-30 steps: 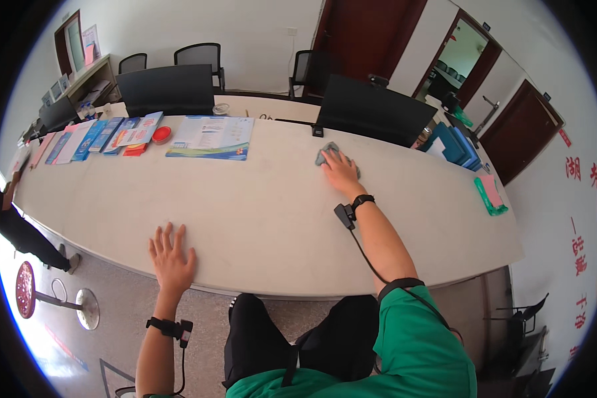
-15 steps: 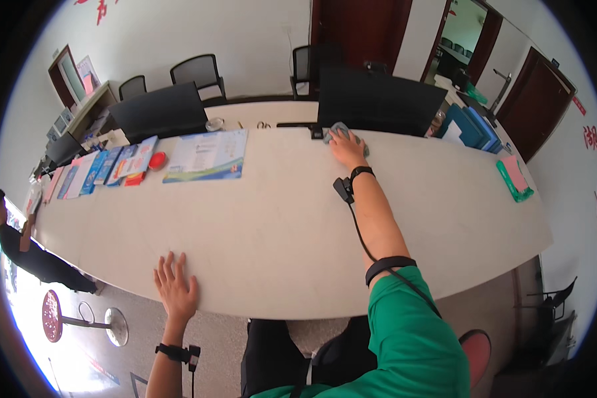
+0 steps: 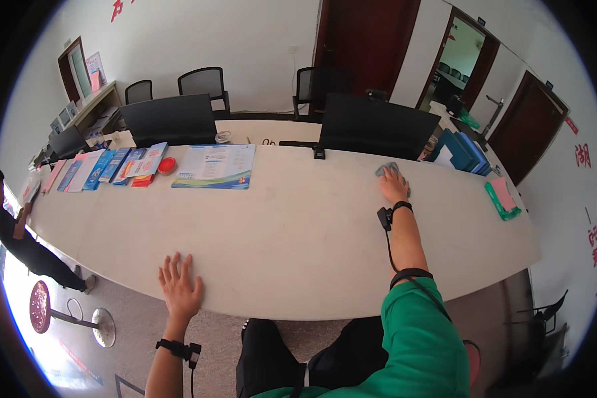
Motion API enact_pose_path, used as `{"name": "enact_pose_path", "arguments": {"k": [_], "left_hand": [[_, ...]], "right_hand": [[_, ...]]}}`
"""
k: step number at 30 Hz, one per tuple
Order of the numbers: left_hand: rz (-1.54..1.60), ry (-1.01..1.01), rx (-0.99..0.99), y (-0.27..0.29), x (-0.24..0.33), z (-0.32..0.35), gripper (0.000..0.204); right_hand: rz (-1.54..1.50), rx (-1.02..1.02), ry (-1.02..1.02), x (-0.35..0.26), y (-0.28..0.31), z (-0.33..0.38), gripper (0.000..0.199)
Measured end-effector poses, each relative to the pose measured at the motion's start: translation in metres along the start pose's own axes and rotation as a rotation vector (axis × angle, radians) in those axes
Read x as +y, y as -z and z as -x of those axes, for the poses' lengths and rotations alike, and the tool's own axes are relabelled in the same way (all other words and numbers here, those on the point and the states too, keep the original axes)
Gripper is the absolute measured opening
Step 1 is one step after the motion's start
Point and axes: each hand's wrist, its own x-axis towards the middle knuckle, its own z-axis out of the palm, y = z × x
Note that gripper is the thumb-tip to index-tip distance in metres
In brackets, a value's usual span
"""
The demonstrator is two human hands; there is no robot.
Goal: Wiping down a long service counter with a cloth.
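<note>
Grey cloth: bunched under the person's palm on the far right part of the table, between the right-hand monitor and the green packet, touching neither. I take this for wiping; folded flat, the cloth would likely cover more than a crumpled wad.

Right hand: holding the cloth down, fingers laid over it and fairly close together; how tightly they curl I cannot tell. Even pressure through the palm should serve better than fingertips alone.

Left hand: empty, fingers spread and thumb out, resting near the table's front edge. That looks a sensible brace for such a long reach.

Pale table top: broad and curved at the front, so I'd favour slow, overlapping strokes that follow its length.

Wrist cable: runs from the black wrist device toward the upper arm; best kept from dragging over the surface.

Small black box: at the far edge, left of the cloth. Ease off before meeting it.

Papers at the left: 1 large printed sheet, a row of leaflets and a round red tin, all well apart from the cloth. Lifting them would be safer than pushing against their edges.
</note>
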Motion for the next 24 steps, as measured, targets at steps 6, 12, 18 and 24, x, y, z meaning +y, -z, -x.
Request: {"name": "enact_pose_path", "arguments": {"k": [6, 12, 18, 24], "left_hand": [[0.037, 0.023, 0.022, -0.003, -0.004, 0.001, 0.059], [0.055, 0.01, 0.075, -0.007, 0.002, 0.0, 0.058], [0.052, 0.003, 0.107, -0.006, 0.0, 0.004, 0.058], [0.029, 0.003, 0.093, -0.012, -0.005, 0.002, 0.056]], "right_hand": [[0.057, -0.049, -0.338, 0.157, 0.044, 0.09, 0.058], [0.089, -0.075, -0.581, 0.254, 0.076, 0.208, 0.062], [0.006, -0.099, -0.682, 0.2, 0.072, 0.211, 0.077], [-0.109, -0.139, -0.346, 0.043, 0.037, 0.163, 0.075]]}}
